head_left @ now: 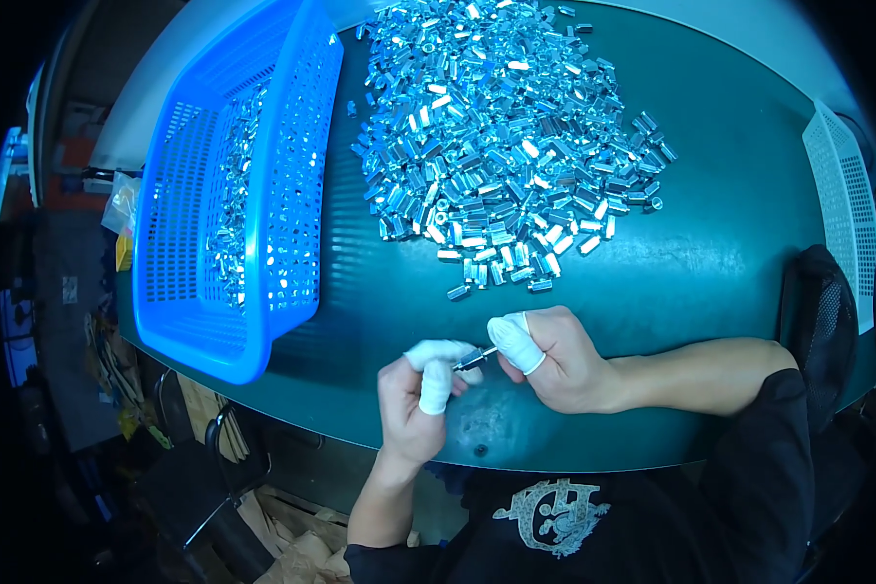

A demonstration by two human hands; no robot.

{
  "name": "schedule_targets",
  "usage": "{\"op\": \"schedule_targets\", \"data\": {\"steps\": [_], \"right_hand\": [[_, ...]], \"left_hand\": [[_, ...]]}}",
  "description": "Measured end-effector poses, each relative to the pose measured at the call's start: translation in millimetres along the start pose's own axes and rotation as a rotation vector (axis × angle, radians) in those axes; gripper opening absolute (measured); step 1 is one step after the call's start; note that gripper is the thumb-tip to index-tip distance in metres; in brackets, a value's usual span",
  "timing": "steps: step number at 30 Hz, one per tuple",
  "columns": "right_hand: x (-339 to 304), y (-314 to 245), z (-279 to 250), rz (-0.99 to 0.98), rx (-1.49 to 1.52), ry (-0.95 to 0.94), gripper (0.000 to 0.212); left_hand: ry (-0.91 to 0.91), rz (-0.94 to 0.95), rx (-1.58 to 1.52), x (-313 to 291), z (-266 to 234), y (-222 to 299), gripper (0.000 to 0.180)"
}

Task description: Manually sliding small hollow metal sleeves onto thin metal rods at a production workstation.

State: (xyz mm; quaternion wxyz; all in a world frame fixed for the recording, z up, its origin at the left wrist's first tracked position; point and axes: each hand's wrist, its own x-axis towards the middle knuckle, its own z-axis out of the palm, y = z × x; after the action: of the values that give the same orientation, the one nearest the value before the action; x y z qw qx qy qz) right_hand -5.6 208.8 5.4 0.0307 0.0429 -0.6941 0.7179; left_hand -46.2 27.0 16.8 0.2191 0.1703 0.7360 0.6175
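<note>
My left hand (411,397), with white finger covers on thumb and fingers, pinches a small shiny metal hex piece (470,360) just above the near part of the green table. To its right, my right hand (566,368), also in white finger covers, is closed on a thin metal rod (490,351). The rod's tip meets the end of the hex piece; whether it goes inside I cannot tell. Beyond both hands lies a large heap of similar metal hex pieces (496,146), some scattered along its near edge.
A tall blue slotted basket (255,336) with metal pieces inside stands left on the green table (730,253). A white perforated basket (835,180) is at the far right, by a black mesh item (827,311). A small dark bit (480,450) lies near the table's front edge.
</note>
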Motion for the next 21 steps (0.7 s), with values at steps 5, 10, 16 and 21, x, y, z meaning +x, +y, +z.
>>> {"op": "schedule_targets", "data": {"steps": [5, 10, 16, 21], "right_hand": [[0.9, -3.2, 2.0, -0.016, 0.058, 0.018, 0.034], [-2.9, -1.1, -2.3, 0.073, 0.073, 0.016, 0.043], [-1.5, 5.3, 3.1, 0.086, 0.099, 0.034, 0.044], [-2.9, 6.7, 3.3, -0.007, 0.024, 0.042, 0.040]], "left_hand": [[0.012, -0.052, 0.066, 1.1, 18.2, 19.8, 0.017], [0.063, 0.478, 0.680, -1.0, -2.1, 34.6, 0.017], [0.647, 0.607, 0.911, -6.5, -65.8, 58.5, 0.019], [0.853, 0.786, 0.766, 14.1, -65.3, 65.0, 0.038]]}}
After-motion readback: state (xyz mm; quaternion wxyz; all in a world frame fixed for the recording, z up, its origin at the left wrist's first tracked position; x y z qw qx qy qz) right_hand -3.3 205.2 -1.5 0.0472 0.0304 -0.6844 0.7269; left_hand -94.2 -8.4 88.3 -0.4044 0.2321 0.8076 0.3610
